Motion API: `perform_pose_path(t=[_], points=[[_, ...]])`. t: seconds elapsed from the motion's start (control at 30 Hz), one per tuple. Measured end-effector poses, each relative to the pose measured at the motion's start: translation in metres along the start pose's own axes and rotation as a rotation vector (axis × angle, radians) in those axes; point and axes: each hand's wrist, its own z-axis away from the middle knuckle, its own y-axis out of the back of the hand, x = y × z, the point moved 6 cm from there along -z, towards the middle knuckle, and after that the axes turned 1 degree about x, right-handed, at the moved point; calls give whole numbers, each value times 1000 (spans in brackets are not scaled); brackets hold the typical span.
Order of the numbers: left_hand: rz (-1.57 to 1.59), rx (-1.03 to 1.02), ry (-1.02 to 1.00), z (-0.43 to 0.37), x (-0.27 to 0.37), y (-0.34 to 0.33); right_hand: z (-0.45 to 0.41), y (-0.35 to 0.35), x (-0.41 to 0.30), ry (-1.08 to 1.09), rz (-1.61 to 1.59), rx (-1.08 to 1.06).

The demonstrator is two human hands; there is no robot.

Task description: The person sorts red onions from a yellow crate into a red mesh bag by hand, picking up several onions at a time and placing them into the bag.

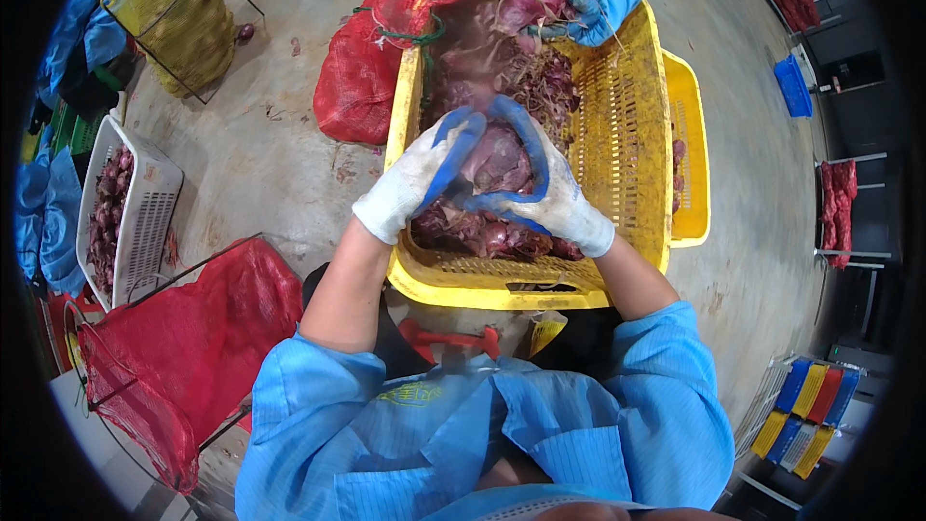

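Observation:
My left hand (pixel 423 175) and my right hand (pixel 555 184) wear white knit gloves with blue-coated palms and fingers. Between them is a large red onion (pixel 499 159), cupped from both sides just above a yellow plastic crate (pixel 626 137). My right fingers curve around its far and near sides; the left fingers lie along its left side, slightly blurred. Below my hands, red onions (pixel 493 237) with loose dry skins fill the crate's near left part. A heap of dry roots and skins (pixel 539 83) lies farther back.
Across the crate, another person's blue-gloved hand (pixel 582 18) holds red onions (pixel 532 7). Filled red mesh bags (pixel 354 87) lean at the crate's left. A wire stand with a red mesh bag (pixel 210 333), a white crate of onions (pixel 155 181) and a yellow mesh sack (pixel 184 22) stand farther left.

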Motion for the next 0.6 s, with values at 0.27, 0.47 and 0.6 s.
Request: perform_pose_path(t=[0.27,0.47,0.6], points=[[1308,-158,841,-5,10,-8,5,17,17,-37,-251,104],[1164,-234,870,-8,12,-10,5,19,9,-49,-216,155],[1176,-234,877,-11,15,-9,3,18,13,-3,-205,136]])
